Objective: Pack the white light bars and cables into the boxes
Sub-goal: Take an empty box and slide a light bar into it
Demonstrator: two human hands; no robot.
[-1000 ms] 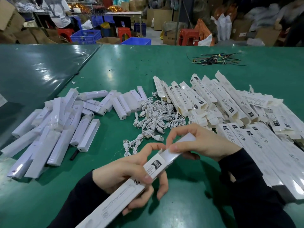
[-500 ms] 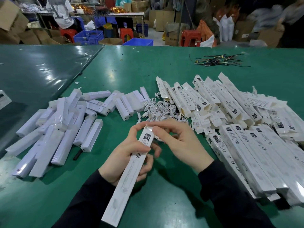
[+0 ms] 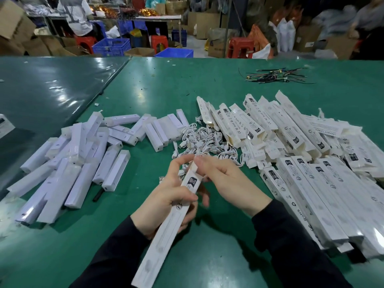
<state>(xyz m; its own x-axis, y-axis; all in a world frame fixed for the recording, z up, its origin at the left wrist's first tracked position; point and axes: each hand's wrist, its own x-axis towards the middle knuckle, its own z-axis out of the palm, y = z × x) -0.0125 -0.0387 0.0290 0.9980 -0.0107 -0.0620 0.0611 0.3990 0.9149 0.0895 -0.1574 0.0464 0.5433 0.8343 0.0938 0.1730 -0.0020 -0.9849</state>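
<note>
At the centre of the frame, low down, the left hand (image 3: 166,202) grips a long white box (image 3: 166,225) round its upper part, fingers curled about it, while the right hand (image 3: 226,179) pinches the flap at its top end. The carton looks light and easily crushed, so holding it by its edges seems wise. Light bars (image 3: 72,161) lie at left, cables (image 3: 203,142) behind, on the green counter (image 3: 207,80).

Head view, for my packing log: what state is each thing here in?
Held box: end flap being closed, tilted above table.
Left hand: grips the box.
Right hand: fingertips at the box's top flap.
Light bars: loose heap, unpacked.
Cables: coiled, piled.
Empty boxes: ends open, heaped.
Closed boxes: lying side by side.
</note>
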